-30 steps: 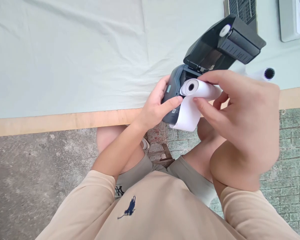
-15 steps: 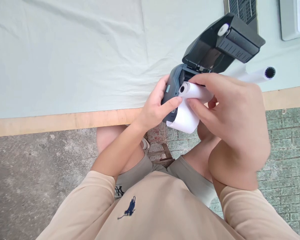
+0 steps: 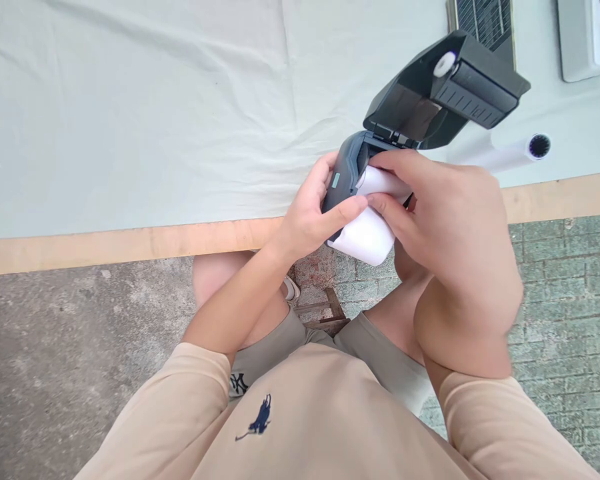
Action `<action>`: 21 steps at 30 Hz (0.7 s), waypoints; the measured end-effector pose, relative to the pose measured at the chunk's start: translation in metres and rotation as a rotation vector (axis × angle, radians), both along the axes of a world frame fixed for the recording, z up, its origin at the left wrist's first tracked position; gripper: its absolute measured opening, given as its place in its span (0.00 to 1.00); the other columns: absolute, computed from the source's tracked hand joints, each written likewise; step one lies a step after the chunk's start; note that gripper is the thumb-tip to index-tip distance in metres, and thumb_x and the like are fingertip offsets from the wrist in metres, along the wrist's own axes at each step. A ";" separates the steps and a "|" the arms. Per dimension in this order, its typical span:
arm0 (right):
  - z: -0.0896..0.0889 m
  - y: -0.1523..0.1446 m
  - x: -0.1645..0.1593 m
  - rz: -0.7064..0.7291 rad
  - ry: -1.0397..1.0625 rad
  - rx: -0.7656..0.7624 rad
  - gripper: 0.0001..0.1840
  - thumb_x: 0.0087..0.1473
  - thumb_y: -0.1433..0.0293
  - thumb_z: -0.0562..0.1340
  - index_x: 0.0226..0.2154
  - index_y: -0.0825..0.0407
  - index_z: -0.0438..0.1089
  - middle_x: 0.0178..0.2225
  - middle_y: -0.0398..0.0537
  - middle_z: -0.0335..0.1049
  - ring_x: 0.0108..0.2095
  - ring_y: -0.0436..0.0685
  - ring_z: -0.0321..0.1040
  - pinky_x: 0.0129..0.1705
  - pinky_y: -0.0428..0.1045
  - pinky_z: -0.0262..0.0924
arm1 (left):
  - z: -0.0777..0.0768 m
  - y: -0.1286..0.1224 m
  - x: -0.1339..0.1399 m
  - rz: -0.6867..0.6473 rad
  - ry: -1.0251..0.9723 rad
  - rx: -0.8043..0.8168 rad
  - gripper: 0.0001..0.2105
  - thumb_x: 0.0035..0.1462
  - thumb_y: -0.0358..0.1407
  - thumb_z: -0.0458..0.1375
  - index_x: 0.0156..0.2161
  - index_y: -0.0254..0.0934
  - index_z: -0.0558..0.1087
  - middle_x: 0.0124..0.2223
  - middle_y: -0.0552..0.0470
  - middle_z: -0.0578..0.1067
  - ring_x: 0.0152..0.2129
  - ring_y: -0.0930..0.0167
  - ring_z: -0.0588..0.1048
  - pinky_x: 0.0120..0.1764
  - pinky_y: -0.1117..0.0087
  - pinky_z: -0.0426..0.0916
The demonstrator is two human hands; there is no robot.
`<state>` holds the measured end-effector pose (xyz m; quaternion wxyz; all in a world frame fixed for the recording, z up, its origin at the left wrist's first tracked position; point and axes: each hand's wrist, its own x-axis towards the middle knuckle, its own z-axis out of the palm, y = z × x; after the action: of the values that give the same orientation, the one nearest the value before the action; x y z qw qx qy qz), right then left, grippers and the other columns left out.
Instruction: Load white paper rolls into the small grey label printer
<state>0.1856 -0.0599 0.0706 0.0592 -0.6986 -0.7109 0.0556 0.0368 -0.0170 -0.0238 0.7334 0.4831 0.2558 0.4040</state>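
Note:
A dark label printer [image 3: 344, 172] sits at the table's front edge with its lid [image 3: 415, 107] raised on the hinge. My left hand [image 3: 313, 203] grips the printer's left side, its thumb reaching over the front to the paper. Between the thumb and fingers of my right hand [image 3: 445, 220] is a roll of white paper [image 3: 380, 181], partly inside the printer's bay. A loose length of its paper hangs over the printer's front and curls at the end. My right fingers hide the far end of the roll and much of the bay.
Behind my right hand, a second white roll with a black core [image 3: 539, 146] lies on the cloth-covered table [image 3: 155, 120]. Farther back are a dark gridded panel [image 3: 485, 23] and a grey case with a printed label [image 3: 575, 47]. The wooden table edge [image 3: 130, 245] runs across my knees.
My right hand has moved left and pushed the paper roll deeper into the printer, so its near core end no longer shows. My left hand and the raised lid stay nearly still.

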 end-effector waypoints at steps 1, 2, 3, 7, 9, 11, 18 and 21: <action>0.001 0.000 0.000 0.002 0.019 -0.001 0.18 0.54 0.63 0.61 0.48 0.46 0.68 0.31 0.43 0.72 0.26 0.53 0.63 0.26 0.48 0.47 | 0.000 0.000 0.000 -0.008 -0.001 -0.003 0.26 0.50 0.48 0.63 0.52 0.42 0.64 0.53 0.51 0.71 0.54 0.61 0.70 0.50 0.65 0.69; 0.002 0.000 0.000 0.006 0.051 0.002 0.19 0.54 0.62 0.60 0.49 0.46 0.68 0.33 0.43 0.73 0.26 0.52 0.63 0.26 0.48 0.48 | 0.001 0.000 0.000 -0.013 -0.006 -0.014 0.25 0.50 0.47 0.63 0.52 0.42 0.64 0.52 0.51 0.71 0.53 0.62 0.71 0.49 0.66 0.70; 0.004 -0.001 0.000 0.012 0.088 0.013 0.19 0.55 0.62 0.60 0.50 0.46 0.67 0.35 0.43 0.73 0.25 0.51 0.63 0.27 0.48 0.50 | 0.002 0.000 0.000 -0.009 -0.015 -0.036 0.24 0.51 0.46 0.63 0.52 0.42 0.64 0.52 0.51 0.72 0.53 0.63 0.71 0.48 0.67 0.70; 0.014 -0.007 0.002 0.059 0.211 0.179 0.13 0.57 0.63 0.59 0.44 0.49 0.70 0.38 0.44 0.72 0.22 0.44 0.56 0.27 0.48 0.53 | 0.012 0.000 0.002 0.052 -0.086 -0.194 0.16 0.55 0.43 0.60 0.48 0.42 0.65 0.44 0.53 0.75 0.47 0.65 0.76 0.39 0.69 0.73; 0.017 -0.010 0.003 0.140 0.264 0.164 0.09 0.58 0.65 0.59 0.40 0.50 0.71 0.39 0.43 0.72 0.22 0.43 0.56 0.26 0.47 0.54 | 0.015 0.001 0.002 0.077 -0.137 -0.275 0.13 0.57 0.42 0.58 0.45 0.41 0.66 0.40 0.53 0.76 0.42 0.66 0.78 0.33 0.71 0.73; 0.016 -0.011 0.004 0.215 0.302 0.067 0.09 0.58 0.65 0.58 0.40 0.49 0.71 0.43 0.42 0.72 0.24 0.43 0.61 0.26 0.46 0.56 | 0.016 0.003 0.002 0.076 -0.205 -0.335 0.11 0.58 0.41 0.56 0.43 0.40 0.66 0.39 0.51 0.76 0.42 0.66 0.79 0.30 0.73 0.72; 0.006 -0.006 0.003 0.084 0.473 0.248 0.06 0.56 0.65 0.60 0.36 0.49 0.69 0.40 0.42 0.69 0.25 0.44 0.59 0.26 0.46 0.55 | 0.016 0.002 -0.001 0.037 -0.176 -0.286 0.19 0.50 0.38 0.64 0.46 0.39 0.65 0.40 0.50 0.77 0.41 0.63 0.79 0.29 0.73 0.73; 0.000 -0.004 0.005 -0.051 0.506 0.446 0.15 0.58 0.63 0.57 0.49 0.42 0.62 0.51 0.43 0.61 0.45 0.52 0.67 0.41 0.49 0.64 | 0.017 0.000 -0.001 0.008 -0.122 -0.237 0.23 0.48 0.42 0.66 0.48 0.39 0.66 0.41 0.50 0.77 0.41 0.62 0.79 0.33 0.69 0.75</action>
<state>0.1901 -0.0635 0.0702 0.3865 -0.6499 -0.6508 0.0691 0.0354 -0.0167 -0.0071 0.7980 0.3664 0.2588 0.4025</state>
